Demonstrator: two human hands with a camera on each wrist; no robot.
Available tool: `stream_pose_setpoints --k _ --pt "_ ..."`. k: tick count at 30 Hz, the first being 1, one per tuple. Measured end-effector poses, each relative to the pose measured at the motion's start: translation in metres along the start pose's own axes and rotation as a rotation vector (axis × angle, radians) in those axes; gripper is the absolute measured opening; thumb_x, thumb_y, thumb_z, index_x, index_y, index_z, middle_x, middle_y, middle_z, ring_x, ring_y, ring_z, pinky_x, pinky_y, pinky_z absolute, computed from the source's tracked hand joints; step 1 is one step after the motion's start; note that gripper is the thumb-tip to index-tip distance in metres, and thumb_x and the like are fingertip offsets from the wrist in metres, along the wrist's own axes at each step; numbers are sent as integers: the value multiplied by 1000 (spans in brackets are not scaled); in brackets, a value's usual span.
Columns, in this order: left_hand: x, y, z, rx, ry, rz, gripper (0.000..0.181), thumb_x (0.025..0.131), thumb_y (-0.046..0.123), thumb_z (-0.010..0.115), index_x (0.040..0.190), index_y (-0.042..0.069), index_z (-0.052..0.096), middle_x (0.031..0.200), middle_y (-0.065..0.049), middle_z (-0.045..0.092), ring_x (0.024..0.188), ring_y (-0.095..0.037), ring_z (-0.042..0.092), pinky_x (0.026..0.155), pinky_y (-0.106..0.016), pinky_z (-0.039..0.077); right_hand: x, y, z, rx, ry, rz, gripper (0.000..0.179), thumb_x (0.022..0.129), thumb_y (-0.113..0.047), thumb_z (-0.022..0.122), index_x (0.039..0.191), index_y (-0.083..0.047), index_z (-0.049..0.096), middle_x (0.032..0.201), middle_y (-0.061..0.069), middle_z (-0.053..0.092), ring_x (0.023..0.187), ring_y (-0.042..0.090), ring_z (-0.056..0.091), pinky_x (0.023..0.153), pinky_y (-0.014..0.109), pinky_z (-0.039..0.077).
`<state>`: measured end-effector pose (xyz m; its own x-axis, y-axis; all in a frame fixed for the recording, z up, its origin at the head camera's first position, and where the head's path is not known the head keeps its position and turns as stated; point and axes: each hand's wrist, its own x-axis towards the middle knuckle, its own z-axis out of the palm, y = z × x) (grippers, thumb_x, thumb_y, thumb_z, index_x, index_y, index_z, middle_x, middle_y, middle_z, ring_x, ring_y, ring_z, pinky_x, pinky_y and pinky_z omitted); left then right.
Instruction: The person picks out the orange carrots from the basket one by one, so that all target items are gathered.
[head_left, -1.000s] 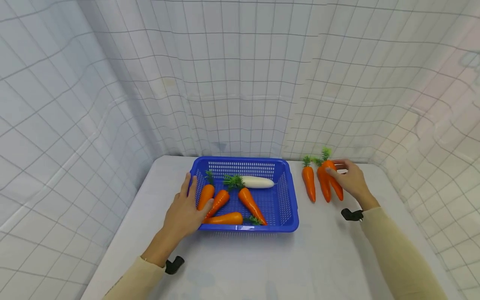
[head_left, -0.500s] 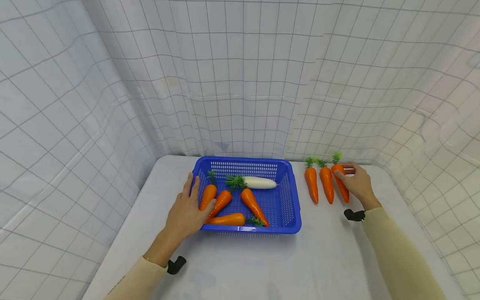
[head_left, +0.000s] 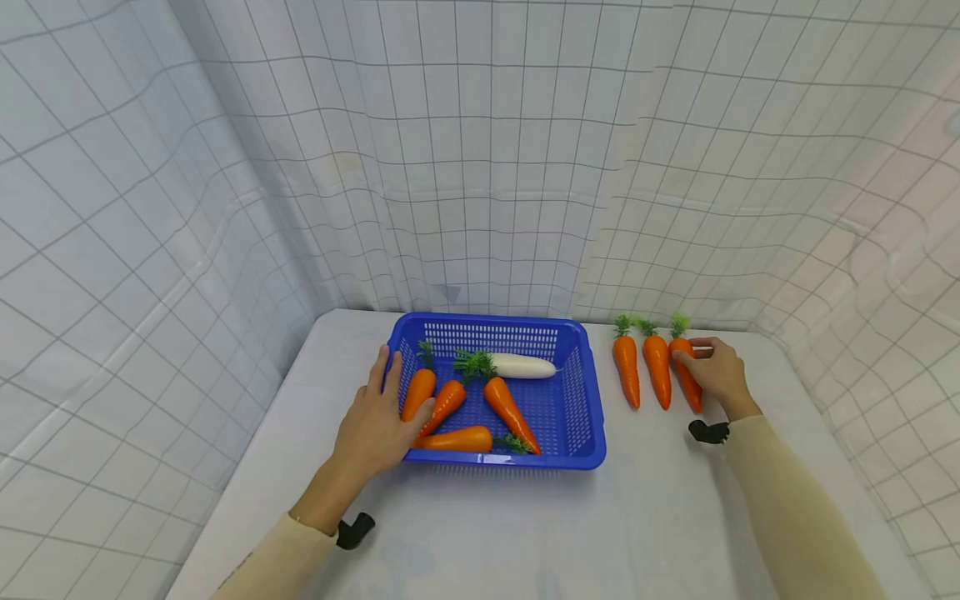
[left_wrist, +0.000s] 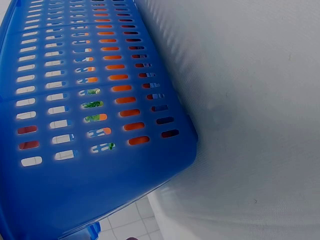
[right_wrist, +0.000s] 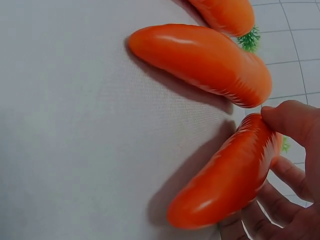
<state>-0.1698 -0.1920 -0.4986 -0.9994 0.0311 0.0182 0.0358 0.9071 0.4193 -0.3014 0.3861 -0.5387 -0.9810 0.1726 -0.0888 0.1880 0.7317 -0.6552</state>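
Observation:
My right hand [head_left: 718, 373] pinches the top end of an orange carrot [head_left: 686, 377], thumb on one side and fingers on the other. This carrot [right_wrist: 225, 172] lies low over the white table in the right wrist view. To its left are a middle carrot [head_left: 657, 371] and another carrot [head_left: 626, 371], side by side with green tops at the back. My left hand [head_left: 373, 429] rests on the left side of a blue plastic basket [head_left: 487, 459], fingers spread and fairly straight, thumb over the inside. The left wrist view shows the basket's slotted wall [left_wrist: 100, 175].
Inside the basket lie a white radish [head_left: 521, 366] and several carrots, one long carrot [head_left: 510, 412] near the middle and another carrot [head_left: 459, 439] along the front wall. White table surface [head_left: 480, 533] runs in front. Grid-patterned curtains [head_left: 480, 167] enclose the back and sides.
My right hand has moved its carrot right and down, from overlapping the middle carrot to a spot beside it. The left hand stays on the basket; the head view has shifted slightly.

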Motion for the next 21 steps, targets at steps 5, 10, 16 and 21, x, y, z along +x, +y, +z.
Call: stream_pose_setpoints --k 5,10,16,21 --pt "0 0 0 1 0 -1 103 115 62 61 187 5 14 198 -20 1 150 -58 57 118 -74 59 0 0 0 -4 -7 24 81 117 -53 67 167 9 49 163 42 59 144 60 64 118 68 61" --pt "0 0 0 0 -3 -1 104 115 64 59 187 6 13 199 -19 1 153 -59 56 119 -75 58 0 -1 -1 -14 -4 21 81 118 -51 66 168 10 48 164 43 57 147 60 62 121 69 58" --pt "0 0 0 -3 -2 -2 103 115 63 60 187 5 13 198 -19 1 153 -59 56 120 -75 57 1 0 -2 -10 -8 16 82 118 -52 65 169 10 47 165 43 56 147 60 62 121 69 58" --pt "0 0 0 -2 0 -5 103 115 62 61 187 5 13 198 -20 1 152 -59 56 120 -76 57 1 2 -2 -21 -8 15 82 119 -52 64 169 10 47 165 43 57 147 60 62 121 69 59"
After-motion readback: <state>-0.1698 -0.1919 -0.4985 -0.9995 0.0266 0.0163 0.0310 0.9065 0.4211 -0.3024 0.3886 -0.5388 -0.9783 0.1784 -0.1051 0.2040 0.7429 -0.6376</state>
